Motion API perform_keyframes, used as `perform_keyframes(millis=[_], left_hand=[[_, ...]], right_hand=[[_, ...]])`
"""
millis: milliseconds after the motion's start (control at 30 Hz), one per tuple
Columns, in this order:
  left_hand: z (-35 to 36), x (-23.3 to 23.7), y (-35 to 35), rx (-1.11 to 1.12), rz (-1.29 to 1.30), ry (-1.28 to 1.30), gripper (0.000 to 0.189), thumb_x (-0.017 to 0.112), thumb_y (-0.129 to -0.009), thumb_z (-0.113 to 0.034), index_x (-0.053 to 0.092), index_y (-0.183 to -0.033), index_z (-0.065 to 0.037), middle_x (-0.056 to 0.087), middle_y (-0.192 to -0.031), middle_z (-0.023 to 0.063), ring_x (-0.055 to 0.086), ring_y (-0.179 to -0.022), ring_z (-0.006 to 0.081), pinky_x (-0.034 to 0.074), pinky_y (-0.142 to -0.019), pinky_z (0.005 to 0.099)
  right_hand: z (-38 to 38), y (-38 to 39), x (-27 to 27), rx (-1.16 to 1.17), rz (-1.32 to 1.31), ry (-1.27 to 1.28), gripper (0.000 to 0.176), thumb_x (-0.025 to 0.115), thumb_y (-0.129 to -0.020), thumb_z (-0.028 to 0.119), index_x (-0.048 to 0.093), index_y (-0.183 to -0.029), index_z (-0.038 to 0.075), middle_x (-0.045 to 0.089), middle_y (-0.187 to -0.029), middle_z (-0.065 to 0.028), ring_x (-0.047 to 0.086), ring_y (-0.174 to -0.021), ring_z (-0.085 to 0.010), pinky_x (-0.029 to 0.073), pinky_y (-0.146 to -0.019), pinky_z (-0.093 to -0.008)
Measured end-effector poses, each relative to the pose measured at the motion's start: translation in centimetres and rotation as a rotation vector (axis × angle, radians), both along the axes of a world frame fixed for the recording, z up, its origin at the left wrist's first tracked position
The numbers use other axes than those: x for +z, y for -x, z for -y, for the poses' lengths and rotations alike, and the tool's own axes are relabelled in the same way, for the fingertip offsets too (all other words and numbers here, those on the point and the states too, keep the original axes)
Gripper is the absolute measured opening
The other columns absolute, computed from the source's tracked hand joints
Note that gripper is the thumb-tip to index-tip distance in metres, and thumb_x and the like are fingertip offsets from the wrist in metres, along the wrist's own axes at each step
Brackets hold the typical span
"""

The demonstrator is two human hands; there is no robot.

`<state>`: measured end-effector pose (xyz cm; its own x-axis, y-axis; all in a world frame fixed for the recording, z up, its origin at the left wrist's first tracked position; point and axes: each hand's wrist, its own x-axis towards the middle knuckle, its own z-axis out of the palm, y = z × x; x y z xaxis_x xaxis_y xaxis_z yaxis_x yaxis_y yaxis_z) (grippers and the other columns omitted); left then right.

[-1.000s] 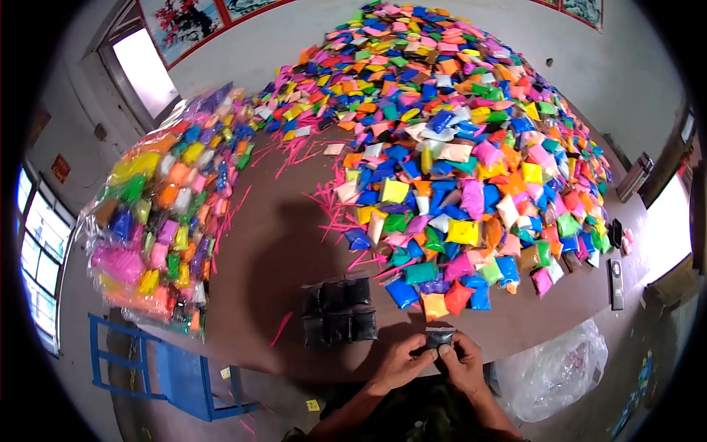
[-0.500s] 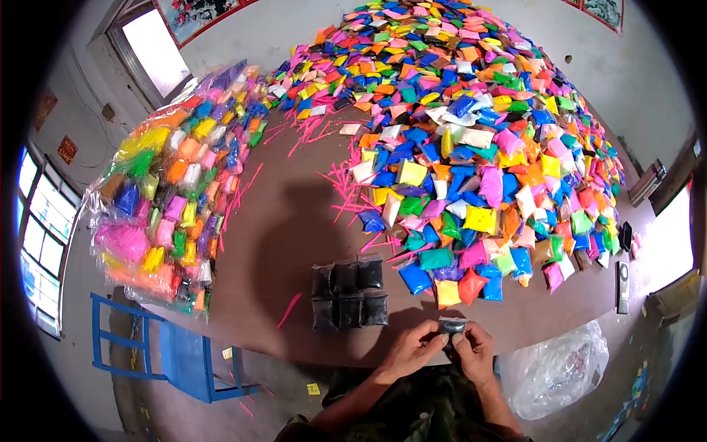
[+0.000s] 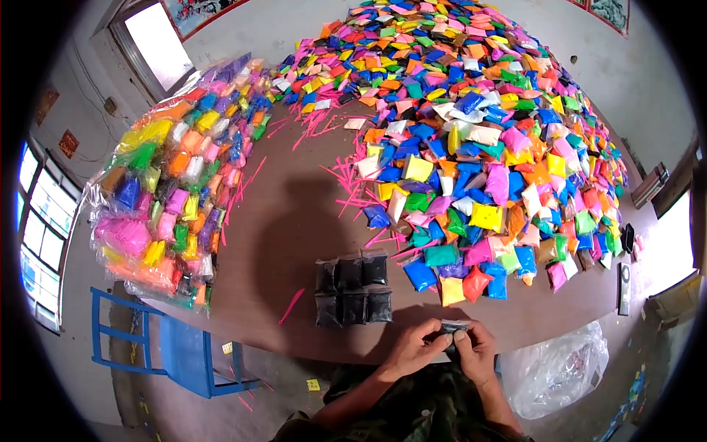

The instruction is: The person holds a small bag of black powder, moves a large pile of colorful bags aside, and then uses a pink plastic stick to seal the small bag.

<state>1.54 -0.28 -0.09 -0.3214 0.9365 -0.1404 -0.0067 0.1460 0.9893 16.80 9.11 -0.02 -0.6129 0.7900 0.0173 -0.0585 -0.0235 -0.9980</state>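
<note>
Between my two hands, at the table's near edge, is a small black packet (image 3: pixel 454 325) in clear film. My left hand (image 3: pixel 414 349) pinches its left side, thumb on the front face. From the right, my right hand (image 3: pixel 475 352) grips the same packet, its thumb close beside the left one. Both hands are closed, and the fingers behind the packet are hidden. To the left, several black packets (image 3: pixel 352 306) lie flat in two rows on the brown table (image 3: pixel 272 221). A single pink strip (image 3: pixel 292 306) lies left of those rows.
A large heap of small coloured packets (image 3: pixel 471 147) covers the table's back and right. Clear bags of coloured packets (image 3: pixel 166 199) stack up at the left. Pink strips (image 3: pixel 346 180) lie scattered between. A blue chair (image 3: pixel 180 350) and a clear plastic bag (image 3: pixel 556 372) flank me below the edge.
The view has shifted slightly. Both hands stay on the black packet, and my thumbs have moved a little on it. The rows of black packets are unchanged.
</note>
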Motion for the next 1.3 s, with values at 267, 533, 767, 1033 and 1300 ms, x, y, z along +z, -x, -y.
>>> perform_keyframes(millis=[267,533,767,1033,1300], left_hand=[[-0.3,1.6,-0.3,0.01,0.084,-0.043,0.026,0.071,-0.098,-0.019,0.066,-0.114,0.001,0.067,-0.094,0.0005,0.058,-0.085,0.0045,0.05,-0.069,0.0243],[0.0,0.8,0.0,0.062,0.039,-0.005,0.022,0.07,-0.099,-0.018,0.065,-0.111,-0.001,0.066,-0.09,0.0017,0.058,-0.084,0.0053,0.051,-0.071,0.0262],[-0.3,1.6,-0.5,0.033,0.071,-0.059,0.021,0.072,-0.094,-0.011,0.068,-0.112,-0.001,0.07,-0.1,0.0004,0.061,-0.091,0.0055,0.053,-0.079,0.0251],[-0.6,1.1,0.0,-0.01,-0.004,-0.024,0.02,0.07,-0.095,-0.011,0.068,-0.112,0.0,0.071,-0.095,0.0024,0.062,-0.088,0.0054,0.051,-0.073,0.0238],[-1.1,2.2,-0.7,0.048,0.028,-0.066,0.021,0.07,-0.093,-0.007,0.067,-0.112,0.002,0.071,-0.096,0.0017,0.06,-0.086,0.0055,0.051,-0.076,0.0242]], right_hand=[[-0.2,-0.2,-0.1,-0.022,-0.061,-0.014,0.022,0.067,-0.102,0.02,0.066,-0.108,-0.001,0.066,-0.093,0.0004,0.055,-0.084,-0.0062,0.046,-0.074,-0.024],[0.1,0.5,0.6,-0.052,-0.006,-0.022,0.018,0.067,-0.102,0.017,0.066,-0.106,0.0,0.062,-0.087,0.0027,0.053,-0.08,-0.0057,0.045,-0.071,-0.0239],[0.3,0.2,0.4,-0.135,0.092,-0.08,0.014,0.066,-0.1,0.013,0.067,-0.099,-0.001,0.054,-0.075,0.0039,0.048,-0.071,-0.006,0.042,-0.063,-0.0262],[0.2,0.2,-1.1,-0.069,-0.057,0.039,0.019,0.065,-0.101,0.011,0.065,-0.117,-0.001,0.059,-0.089,0.0042,0.051,-0.08,-0.0033,0.045,-0.068,-0.0224],[0.1,0.1,-0.9,-0.076,-0.056,0.037,0.021,0.068,-0.1,0.012,0.065,-0.116,-0.002,0.063,-0.091,0.0017,0.053,-0.078,-0.0046,0.046,-0.066,-0.0231]])
